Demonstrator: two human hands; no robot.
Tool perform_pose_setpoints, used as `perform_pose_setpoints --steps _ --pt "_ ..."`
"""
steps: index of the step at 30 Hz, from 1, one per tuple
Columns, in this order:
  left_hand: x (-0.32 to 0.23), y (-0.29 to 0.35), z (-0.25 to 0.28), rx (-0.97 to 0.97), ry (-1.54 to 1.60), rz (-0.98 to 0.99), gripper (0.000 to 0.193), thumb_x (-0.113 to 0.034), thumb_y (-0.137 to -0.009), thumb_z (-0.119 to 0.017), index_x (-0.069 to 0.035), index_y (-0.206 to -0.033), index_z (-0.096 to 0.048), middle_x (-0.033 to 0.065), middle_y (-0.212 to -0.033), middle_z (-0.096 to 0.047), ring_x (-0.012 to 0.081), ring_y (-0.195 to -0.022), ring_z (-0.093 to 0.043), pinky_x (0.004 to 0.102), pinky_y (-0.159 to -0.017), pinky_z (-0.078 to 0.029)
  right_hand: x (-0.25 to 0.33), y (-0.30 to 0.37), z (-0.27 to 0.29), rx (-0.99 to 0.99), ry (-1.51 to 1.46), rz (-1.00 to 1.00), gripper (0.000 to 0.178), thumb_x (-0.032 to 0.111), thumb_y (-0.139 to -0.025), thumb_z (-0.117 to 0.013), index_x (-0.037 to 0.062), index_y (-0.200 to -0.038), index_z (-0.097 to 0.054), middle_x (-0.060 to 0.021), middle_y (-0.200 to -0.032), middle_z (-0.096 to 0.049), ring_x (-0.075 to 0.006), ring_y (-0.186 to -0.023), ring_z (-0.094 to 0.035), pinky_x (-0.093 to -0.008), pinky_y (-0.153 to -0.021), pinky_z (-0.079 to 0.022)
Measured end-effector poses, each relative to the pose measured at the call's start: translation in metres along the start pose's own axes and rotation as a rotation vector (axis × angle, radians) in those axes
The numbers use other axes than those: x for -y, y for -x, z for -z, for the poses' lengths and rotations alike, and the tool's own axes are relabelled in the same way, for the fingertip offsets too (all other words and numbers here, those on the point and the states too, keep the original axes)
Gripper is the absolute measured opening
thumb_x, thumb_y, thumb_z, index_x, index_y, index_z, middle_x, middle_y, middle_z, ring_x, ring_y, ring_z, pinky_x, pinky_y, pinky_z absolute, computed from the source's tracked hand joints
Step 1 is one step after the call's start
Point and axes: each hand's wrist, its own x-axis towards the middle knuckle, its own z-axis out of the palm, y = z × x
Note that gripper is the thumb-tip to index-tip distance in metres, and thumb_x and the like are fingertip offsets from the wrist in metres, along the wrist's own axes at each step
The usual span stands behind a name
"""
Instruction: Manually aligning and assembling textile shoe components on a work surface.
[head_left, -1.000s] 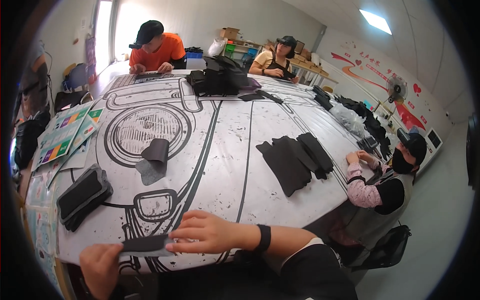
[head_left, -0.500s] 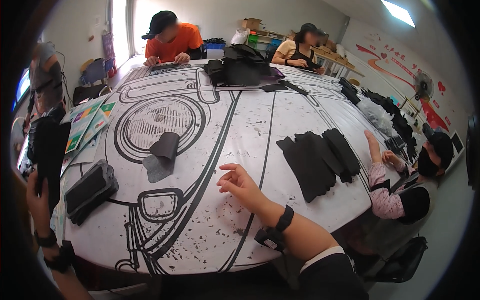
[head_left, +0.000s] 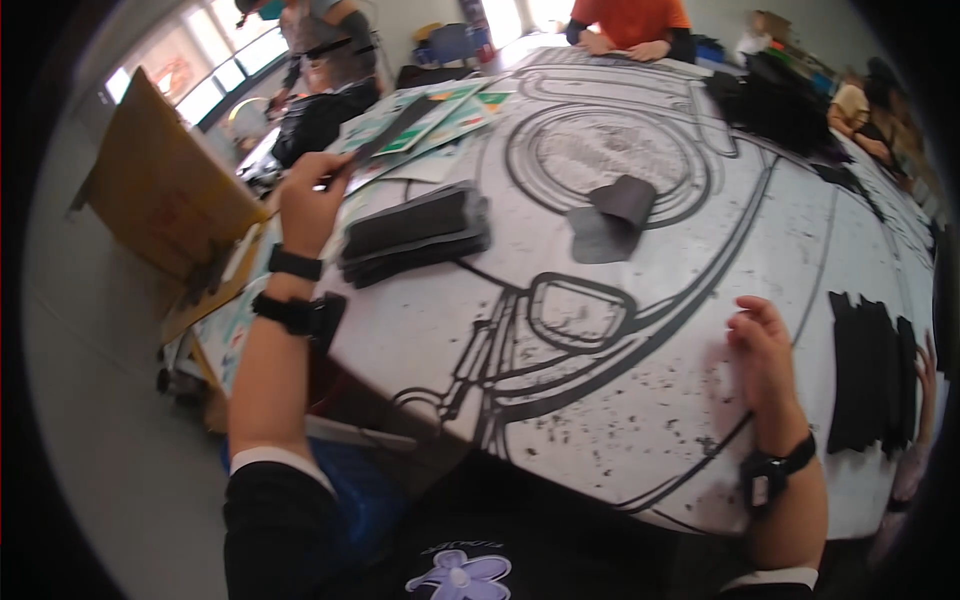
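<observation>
Pinched between thumb and fingers of the left hand, at left: a slim, flat dark strip, slanting over colourful printed sheets. At right, on the near side: right hand, empty, fingers loosely curled and partly spread, by a smooth white table cover with bold black lines. Just right of the left hand, a stack of matte, rounded dark pieces, grey-edged. Farther right, a folded charcoal piece; at far right, flat black pieces, ragged-ended.
</observation>
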Motion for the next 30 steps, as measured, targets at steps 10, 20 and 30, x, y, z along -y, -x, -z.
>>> perform_pose_setpoints --steps 10,20,30 --pt "-0.002 0.049 -0.027 0.263 -0.244 -0.164 0.005 -0.012 -0.082 -0.064 -0.007 -0.08 -0.063 0.0079 -0.078 -0.06 0.031 -0.068 -0.06 0.0391 -0.058 -0.047 0.012 0.0 -0.025 0.007 0.098 -0.017 0.028 0.007 -0.089 -0.053 0.0041 -0.117 -0.054 -0.0013 -0.087 -0.058 -0.0087 -0.08 -0.053 -0.0229 -0.079 -0.043" --pt "-0.004 0.064 -0.026 0.534 -0.072 -0.044 0.027 -0.026 -0.08 -0.067 -0.006 -0.097 -0.064 0.0111 -0.104 -0.062 0.0326 -0.097 -0.059 0.0394 -0.083 -0.048 0.096 0.043 -0.055 0.688 -0.507 0.25 0.099 0.079 -0.082 0.0 0.0068 -0.15 0.005 -0.0045 -0.051 -0.047 -0.0144 -0.047 -0.035 -0.03 -0.06 -0.036" --pt "-0.003 0.056 -0.031 0.596 0.055 -0.007 0.033 -0.022 -0.08 -0.068 -0.004 -0.107 -0.063 0.0132 -0.107 -0.061 0.0338 -0.102 -0.057 0.0392 -0.09 -0.044 0.168 0.048 -0.094 0.957 -0.284 0.34 0.117 0.085 -0.076 0.002 -0.0097 -0.143 0.006 0.0011 -0.041 -0.034 -0.0095 -0.035 -0.023 -0.0278 -0.04 -0.023"
